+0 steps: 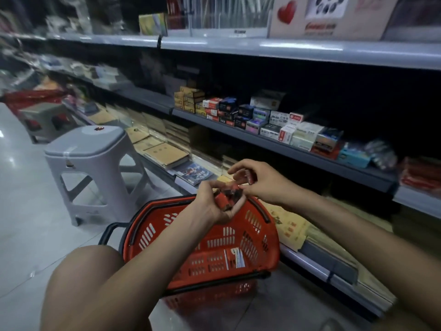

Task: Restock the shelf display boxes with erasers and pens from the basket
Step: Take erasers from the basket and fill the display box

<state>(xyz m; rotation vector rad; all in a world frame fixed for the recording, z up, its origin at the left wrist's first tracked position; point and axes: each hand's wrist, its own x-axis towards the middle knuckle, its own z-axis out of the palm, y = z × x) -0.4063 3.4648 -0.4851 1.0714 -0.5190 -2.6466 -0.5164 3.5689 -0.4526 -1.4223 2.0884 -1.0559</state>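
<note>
At far left on the floor stands a grey stool (88,149), w/ a second one blurred behind it. Lower down, a bare knee (90,271) sits just left of the basket (181,235): red, black rim & handles, on the floor right beside the bottom shelf's edge. Inside, near its right wall, lie a few thin white-and-red packs (235,258); can't tell if pens. Above the basket's far rim the left hand (212,209) is palm-up, fingers curled into a cup round a clump of small red & dark erasers (230,199). Just right of it, nearly touching, the right hand (265,185) is palm-down, fingertips pinching one small eraser (249,176), other fingers loosely bent; detail blurred. Further right & higher, the mid shelf (298,151) carries a row of small boxes (262,120), yellow, red, dark blue, white, packed side by side along its front edge, well apart from both hands. Below it lie flat brown card packs (164,154). At far right, red packets (420,175) sit at the shelf's end.
</note>
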